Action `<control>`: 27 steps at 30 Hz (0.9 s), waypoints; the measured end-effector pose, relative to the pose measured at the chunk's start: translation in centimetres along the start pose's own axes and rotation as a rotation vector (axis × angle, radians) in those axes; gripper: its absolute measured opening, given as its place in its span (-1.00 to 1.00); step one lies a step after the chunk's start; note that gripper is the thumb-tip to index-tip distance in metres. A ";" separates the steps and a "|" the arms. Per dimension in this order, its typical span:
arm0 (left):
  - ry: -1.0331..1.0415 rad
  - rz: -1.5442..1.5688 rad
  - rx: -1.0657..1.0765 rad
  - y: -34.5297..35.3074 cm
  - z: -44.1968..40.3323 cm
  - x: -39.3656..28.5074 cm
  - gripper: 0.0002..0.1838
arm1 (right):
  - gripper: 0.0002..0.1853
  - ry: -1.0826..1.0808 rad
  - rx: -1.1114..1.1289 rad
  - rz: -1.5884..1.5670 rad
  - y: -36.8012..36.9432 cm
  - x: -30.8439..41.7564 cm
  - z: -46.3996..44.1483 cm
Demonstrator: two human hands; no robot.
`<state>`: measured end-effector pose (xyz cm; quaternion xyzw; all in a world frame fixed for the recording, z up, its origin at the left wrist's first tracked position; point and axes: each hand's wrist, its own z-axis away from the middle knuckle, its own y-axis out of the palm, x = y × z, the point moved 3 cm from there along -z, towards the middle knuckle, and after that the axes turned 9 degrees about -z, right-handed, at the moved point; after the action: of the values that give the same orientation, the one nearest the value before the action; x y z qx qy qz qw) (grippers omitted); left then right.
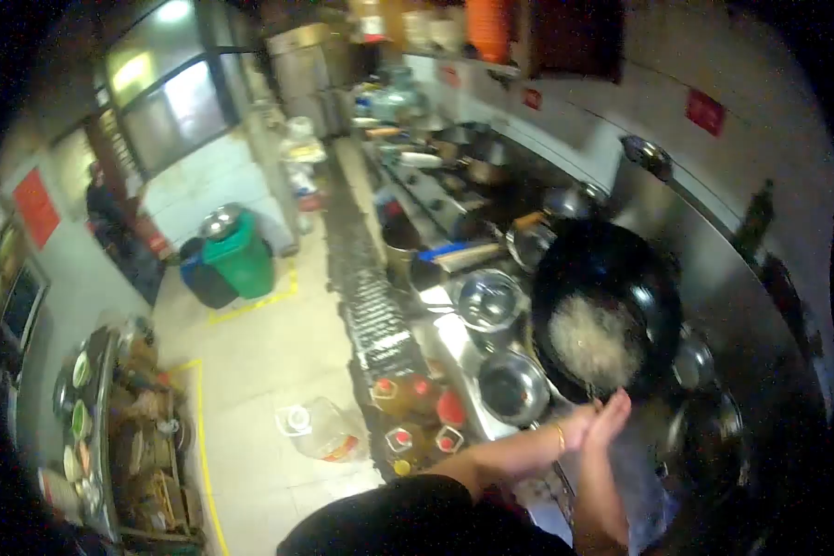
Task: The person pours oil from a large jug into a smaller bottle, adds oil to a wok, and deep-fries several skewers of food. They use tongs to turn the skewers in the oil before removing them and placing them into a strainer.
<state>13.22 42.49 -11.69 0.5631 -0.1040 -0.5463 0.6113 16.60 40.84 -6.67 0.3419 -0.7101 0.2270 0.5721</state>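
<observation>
My left hand (576, 428), with a gold-coloured bracelet (560, 437) at the wrist, meets my right hand (608, 419) at the near rim of a large black wok (647, 278). The two hands are pressed together, fingers closed. Something small and dark shows at their fingertips, too blurred to name, and the space between the palms is hidden. Inside the wok lies a pale, frothy mass (595, 343), just beyond my fingertips. Left of the wok stand a metal bowl (513, 387) and a second metal bowl with a shiny inside (488, 299).
Several red-capped bottles (419, 435) stand left of the counter. On the floor are a clear plastic jug (322, 428) and a green bin (241, 259). A shelf with dishes (111, 445) lines the left wall. A metal splashback (713, 250) rises beyond the wok.
</observation>
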 end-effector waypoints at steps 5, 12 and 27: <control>0.019 -0.401 0.022 -0.4 0.9 -0.8 -0.65 | -0.75 1.012 0.475 -0.308 -1.4 -7.7 -1.6; 0.292 -1.276 0.109 -6.6 5.2 -1.9 -0.51 | -0.76 1.126 0.530 -0.152 -0.1 -10.4 -3.2; 0.257 -1.414 0.065 -9.4 17.1 -6.6 -0.29 | -0.74 1.094 0.456 -0.002 2.1 -5.1 -2.6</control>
<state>-7.12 40.03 -10.13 0.5736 0.3421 -0.7373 0.1017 17.31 45.21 -10.84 0.2902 -0.2450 0.5168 0.7673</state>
